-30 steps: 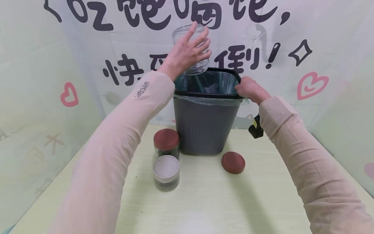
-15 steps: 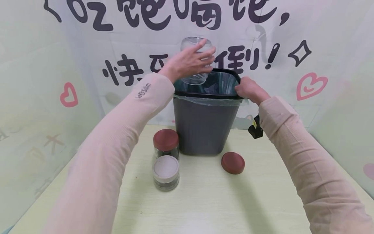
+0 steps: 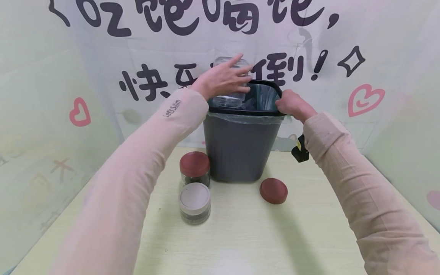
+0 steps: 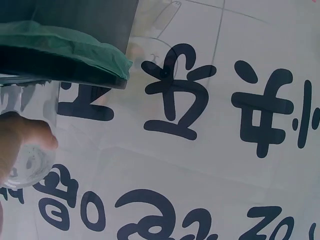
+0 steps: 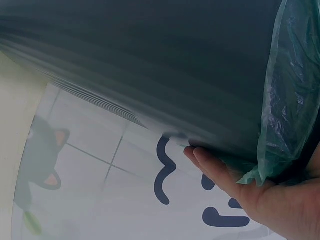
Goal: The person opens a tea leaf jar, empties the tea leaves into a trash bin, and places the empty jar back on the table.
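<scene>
Upside down, a clear jar (image 3: 229,100) is gripped by my left hand (image 3: 225,79), its mouth just inside the rim of a dark grey bin (image 3: 240,149). In the left wrist view the jar (image 4: 31,165) stands against the bin's black rim (image 4: 60,67), with the thumb of the left hand (image 4: 22,137) across it. My right hand (image 3: 295,105) holds the bin's right rim. The right wrist view shows that hand (image 5: 260,200) around the edge, over the green liner (image 5: 292,95), fingers along the bin's outer side.
A jar with a red lid (image 3: 194,164) stands left of the bin's base, and a jar with a pale lid (image 3: 194,198) is in front of it. A loose red lid (image 3: 273,190) lies right of them. Behind is a printed wall cloth (image 3: 148,49).
The left hand and the clear jar have come down toward the bin, and the jar now hangs more upright. The right hand has stayed on the rim.
</scene>
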Available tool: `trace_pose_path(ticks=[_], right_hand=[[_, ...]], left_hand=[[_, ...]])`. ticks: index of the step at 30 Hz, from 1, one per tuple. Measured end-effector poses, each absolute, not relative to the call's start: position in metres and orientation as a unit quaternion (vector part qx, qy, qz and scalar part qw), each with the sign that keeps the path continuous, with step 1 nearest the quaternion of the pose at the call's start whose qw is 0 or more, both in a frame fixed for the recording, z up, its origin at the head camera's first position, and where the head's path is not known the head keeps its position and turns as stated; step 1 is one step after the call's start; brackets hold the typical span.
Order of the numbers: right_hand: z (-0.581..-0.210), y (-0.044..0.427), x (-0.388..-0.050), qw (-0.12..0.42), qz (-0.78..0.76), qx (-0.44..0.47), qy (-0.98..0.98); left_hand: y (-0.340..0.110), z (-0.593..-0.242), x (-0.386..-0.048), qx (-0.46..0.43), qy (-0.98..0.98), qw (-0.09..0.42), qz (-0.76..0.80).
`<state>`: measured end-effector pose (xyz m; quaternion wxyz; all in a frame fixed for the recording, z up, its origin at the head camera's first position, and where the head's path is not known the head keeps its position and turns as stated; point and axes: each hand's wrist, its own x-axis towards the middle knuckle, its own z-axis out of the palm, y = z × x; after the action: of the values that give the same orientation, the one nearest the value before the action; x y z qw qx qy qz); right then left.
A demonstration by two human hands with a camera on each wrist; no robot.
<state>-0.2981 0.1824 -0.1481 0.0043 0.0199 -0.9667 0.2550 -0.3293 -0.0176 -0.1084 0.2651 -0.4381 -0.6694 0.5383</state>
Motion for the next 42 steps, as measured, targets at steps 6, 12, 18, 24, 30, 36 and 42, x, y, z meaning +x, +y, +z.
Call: trace_pose_path(ticks=[6, 12, 18, 24, 30, 36, 42], right_hand=[[-0.148, 0.182, -0.298, 0.003, 0.258, 0.019, -0.966], [-0.149, 0.182, -0.298, 0.001, 0.259, 0.017, -0.966], [-0.149, 0.182, -0.298, -0.003, 0.252, 0.009, -0.968], [-0.150, 0.183, -0.297, 0.000, 0.250, 0.007, -0.968], [-0.150, 0.183, -0.298, 0.000, 0.249, 0.006, -0.968], [-0.149, 0.182, -0.298, 0.001, 0.245, 0.009, -0.970], [-0.148, 0.182, -0.299, 0.001, 0.250, 0.007, -0.968]], left_hand=[[-0.019, -0.104, -0.329, -0.430, -0.746, 0.216, 0.460], [-0.022, -0.102, -0.329, -0.421, -0.793, 0.189, 0.397], [-0.021, -0.103, -0.328, -0.421, -0.773, 0.201, 0.430], [-0.019, -0.110, -0.331, -0.423, -0.678, 0.262, 0.541], [-0.024, -0.124, -0.333, -0.379, -0.561, 0.365, 0.639], [-0.030, -0.130, -0.333, -0.345, -0.494, 0.436, 0.669], [-0.033, -0.132, -0.334, -0.350, -0.479, 0.453, 0.665]])
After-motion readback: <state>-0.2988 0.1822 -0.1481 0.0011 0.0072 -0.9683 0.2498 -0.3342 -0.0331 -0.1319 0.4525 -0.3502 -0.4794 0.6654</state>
